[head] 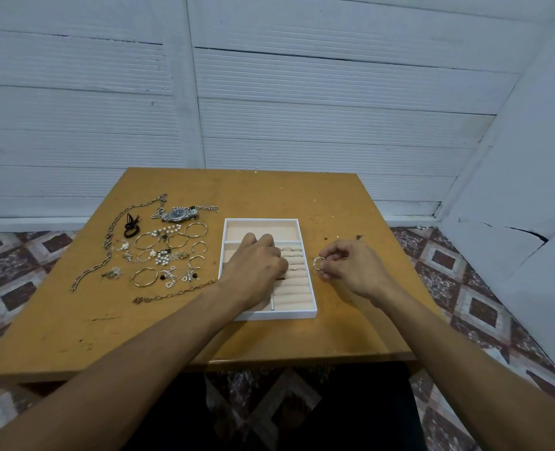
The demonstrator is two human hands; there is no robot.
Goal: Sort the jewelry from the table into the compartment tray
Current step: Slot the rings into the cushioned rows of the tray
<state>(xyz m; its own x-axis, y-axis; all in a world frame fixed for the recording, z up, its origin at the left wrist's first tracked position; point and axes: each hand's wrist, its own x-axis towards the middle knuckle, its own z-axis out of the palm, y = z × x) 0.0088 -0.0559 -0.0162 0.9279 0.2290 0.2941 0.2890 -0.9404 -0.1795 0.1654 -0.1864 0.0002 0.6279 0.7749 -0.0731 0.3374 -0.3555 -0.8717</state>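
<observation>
A white compartment tray (261, 220) with peach lining sits mid-table. Several rings (294, 250) stand in its padded ring rolls on the right side. My left hand (256, 265) lies knuckles-up over the tray's middle, fingers curled down onto the ring rolls; its fingertips are hidden. Just right of the tray, my right hand (351, 268) hovers and pinches a couple of silver rings (316, 264) between thumb and fingers. Loose jewelry lies left of the tray: a steel watch (180, 213), gold bangles (145, 241), pearl pieces (162, 257), a long silver chain (109, 244) and a gold chain bracelet (175, 293).
The wooden table (269, 190) stands against a white panelled wall. A black hair tie (131, 227) lies among the jewelry. Small crumbs and specks dot the table right of the tray. Patterned floor tiles show on both sides.
</observation>
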